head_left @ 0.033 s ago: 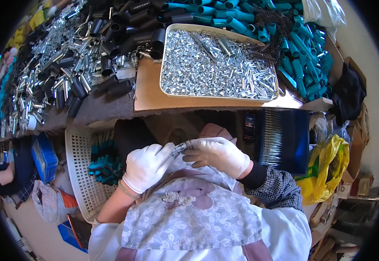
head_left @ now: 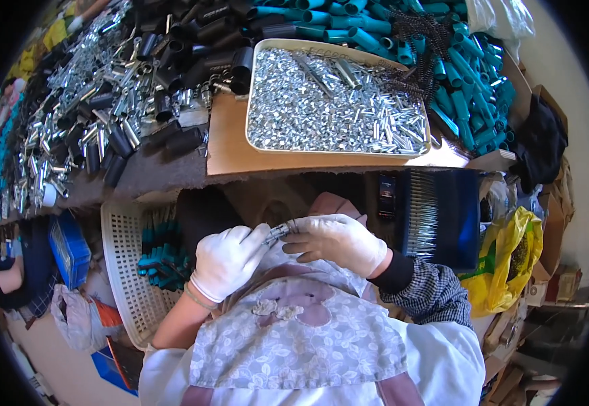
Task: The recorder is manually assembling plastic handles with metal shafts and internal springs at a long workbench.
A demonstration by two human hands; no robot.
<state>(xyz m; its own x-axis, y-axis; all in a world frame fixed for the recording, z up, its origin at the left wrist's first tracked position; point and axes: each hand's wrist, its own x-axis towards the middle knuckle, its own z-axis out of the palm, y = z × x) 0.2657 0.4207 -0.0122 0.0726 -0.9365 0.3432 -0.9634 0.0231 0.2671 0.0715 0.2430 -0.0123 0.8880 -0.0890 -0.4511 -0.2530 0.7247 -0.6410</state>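
Both hands gloved in white, raised in front of the chest below the desk [head_left: 240, 155] edge. Left hand [head_left: 227, 260]: grip clenched on 1 end of a small metal part [head_left: 277, 232], fingers curled. Right hand [head_left: 335, 243]: fingertips pinch the other end, wrist bent inward. Cream tray [head_left: 338, 150] of silver metal pieces sits above on the desk. Yellow bag [head_left: 511, 260] at right; white basket [head_left: 122, 271] at left.
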